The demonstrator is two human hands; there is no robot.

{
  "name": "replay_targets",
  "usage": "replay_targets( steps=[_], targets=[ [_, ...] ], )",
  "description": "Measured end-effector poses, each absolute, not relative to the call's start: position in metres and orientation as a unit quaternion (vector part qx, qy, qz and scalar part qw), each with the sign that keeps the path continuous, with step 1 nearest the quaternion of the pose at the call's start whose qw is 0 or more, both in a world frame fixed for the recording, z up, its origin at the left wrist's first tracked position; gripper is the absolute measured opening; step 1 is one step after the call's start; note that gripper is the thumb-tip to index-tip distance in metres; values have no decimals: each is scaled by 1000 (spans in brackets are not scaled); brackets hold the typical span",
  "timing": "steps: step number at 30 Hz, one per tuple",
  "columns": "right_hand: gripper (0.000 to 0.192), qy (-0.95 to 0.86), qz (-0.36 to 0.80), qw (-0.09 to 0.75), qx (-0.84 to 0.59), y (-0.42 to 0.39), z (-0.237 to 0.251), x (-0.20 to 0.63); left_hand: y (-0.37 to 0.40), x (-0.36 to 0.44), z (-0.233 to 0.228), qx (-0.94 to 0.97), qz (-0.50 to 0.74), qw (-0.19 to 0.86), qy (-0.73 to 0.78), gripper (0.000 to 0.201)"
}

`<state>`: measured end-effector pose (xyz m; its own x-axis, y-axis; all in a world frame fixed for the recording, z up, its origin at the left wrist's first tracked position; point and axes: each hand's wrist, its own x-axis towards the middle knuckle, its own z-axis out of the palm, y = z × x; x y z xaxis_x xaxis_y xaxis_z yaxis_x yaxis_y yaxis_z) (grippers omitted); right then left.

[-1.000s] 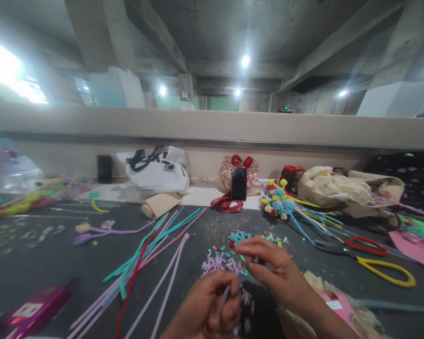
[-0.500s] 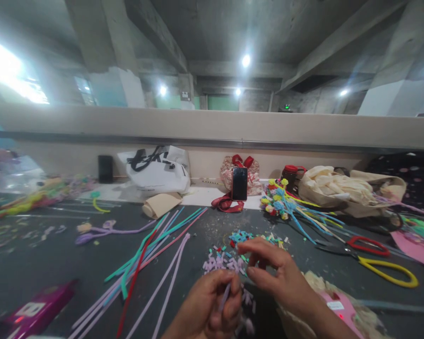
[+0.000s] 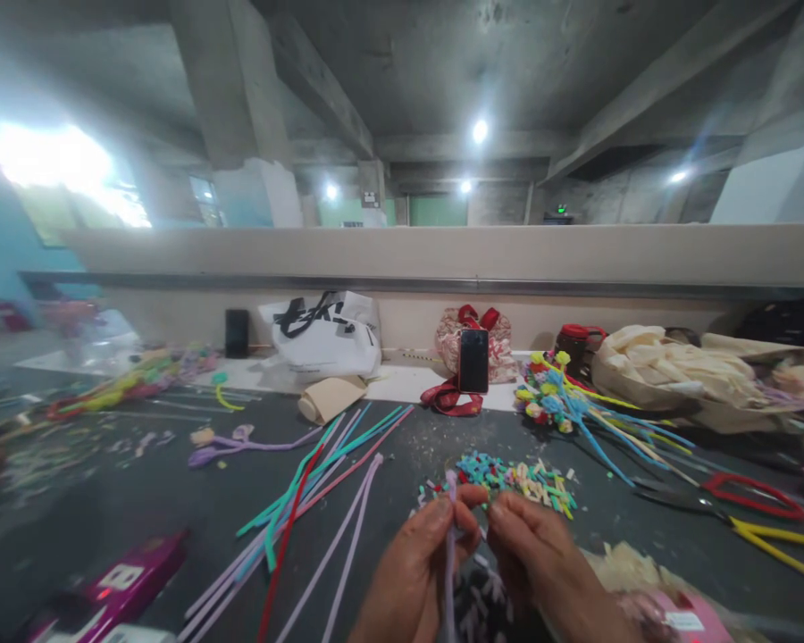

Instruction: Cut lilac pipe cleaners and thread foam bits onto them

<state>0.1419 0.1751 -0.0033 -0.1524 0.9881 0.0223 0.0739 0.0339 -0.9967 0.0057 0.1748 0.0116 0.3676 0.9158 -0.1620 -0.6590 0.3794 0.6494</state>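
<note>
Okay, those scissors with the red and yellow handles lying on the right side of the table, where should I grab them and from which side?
Take the scissors by the handle loops, probably from above and the right. They lie flat on the table with the red and yellow loops pointing right and the dark blades pointing left toward the flower bundle, so the grip stays clear of the blades.

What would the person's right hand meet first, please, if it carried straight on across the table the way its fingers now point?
Probably the pile of small coloured cut pieces, which lies just beyond the right hand on the dark table; depth is hard to judge here.
</note>
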Motion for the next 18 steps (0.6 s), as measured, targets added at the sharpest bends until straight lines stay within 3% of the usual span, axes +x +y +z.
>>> replay_targets(
  steps=[3,7,10,13,18],
  targets=[
    [41,-577,520,433,-458,172,-8,135,175,7,9,243,468,812,249,19],
    [40,-542,538,489,-422,172,-5,128,175,8,8,242,467,816,239,21],
    [31,-494,622,492,-356,171,-4,122,174,10,9,253,469,806,257,25],
    [35,-458,694,449,-328,172,-8,119,172,12,10,297,452,791,286,30],
    [34,-519,591,476,-393,172,-14,123,177,11,7,289,492,759,315,25]
  ],
)
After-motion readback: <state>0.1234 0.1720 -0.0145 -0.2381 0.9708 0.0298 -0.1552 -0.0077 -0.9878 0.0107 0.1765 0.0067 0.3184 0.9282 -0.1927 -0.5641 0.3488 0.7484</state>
